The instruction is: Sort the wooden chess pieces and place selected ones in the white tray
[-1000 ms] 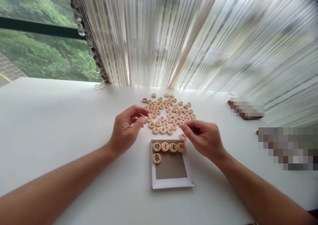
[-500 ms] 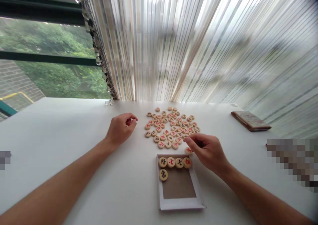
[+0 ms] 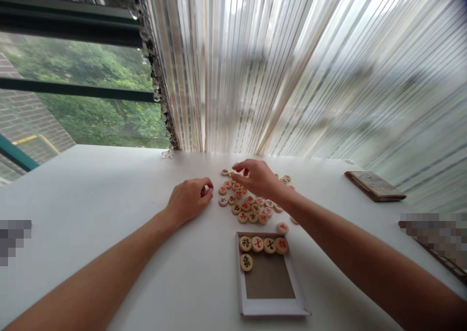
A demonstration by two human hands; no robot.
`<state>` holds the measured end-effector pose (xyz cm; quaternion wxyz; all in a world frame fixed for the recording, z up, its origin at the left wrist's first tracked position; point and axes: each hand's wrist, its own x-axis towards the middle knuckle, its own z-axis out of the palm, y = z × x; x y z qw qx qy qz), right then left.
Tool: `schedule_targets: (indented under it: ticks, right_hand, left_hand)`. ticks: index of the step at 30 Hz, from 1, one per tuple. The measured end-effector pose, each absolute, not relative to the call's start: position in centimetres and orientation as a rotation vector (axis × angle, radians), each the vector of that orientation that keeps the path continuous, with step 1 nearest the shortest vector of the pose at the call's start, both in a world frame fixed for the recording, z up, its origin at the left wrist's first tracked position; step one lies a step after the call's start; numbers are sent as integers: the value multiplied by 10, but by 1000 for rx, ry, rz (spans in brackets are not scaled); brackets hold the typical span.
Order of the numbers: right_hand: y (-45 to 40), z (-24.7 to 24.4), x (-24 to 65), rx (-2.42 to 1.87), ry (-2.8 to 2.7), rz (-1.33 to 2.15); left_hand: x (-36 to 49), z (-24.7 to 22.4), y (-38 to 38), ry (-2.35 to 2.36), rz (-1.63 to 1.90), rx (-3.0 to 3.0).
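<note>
Over the far left part of a spread of xiangqi pieces [image 3: 252,216], my right hand [image 3: 257,177] reaches with thumb and index finger apart; nothing shows between them. My left hand [image 3: 191,197] rests on the table just left of the pieces, fingers loosely curled and closed, holding nothing visible. In front lies a shallow white box [image 3: 270,306] with a brown bottom. Four round pieces line its far edge, among them a black-marked one [image 3: 245,244] and a red-marked one [image 3: 281,245]. Below them sits another black piece [image 3: 246,262]. My right hand and forearm hide part of the spread.
One red-marked piece [image 3: 282,228] lies by the box's far right corner. A flat brown-edged case or book [image 3: 374,185] lies at the right of the white table [image 3: 146,282]. String curtains [image 3: 233,78] hang behind the table's far edge.
My right hand has moved from the near right side of the pieces to their far left part. My left hand stays beside them, still curled. The view has shifted slightly.
</note>
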<state>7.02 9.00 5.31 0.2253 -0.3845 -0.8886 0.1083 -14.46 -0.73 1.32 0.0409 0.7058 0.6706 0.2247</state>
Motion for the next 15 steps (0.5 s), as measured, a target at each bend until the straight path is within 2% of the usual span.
schedule_targets:
  ticks: [6, 15]
  right_hand:
    - [126, 39, 24, -1055, -2660, 200]
    - [139, 30, 12, -1051, -2762, 140]
  left_hand:
    - [-145, 12, -7, 2073, 665, 2171]
    - [-144, 10, -6, 2071, 679, 2183]
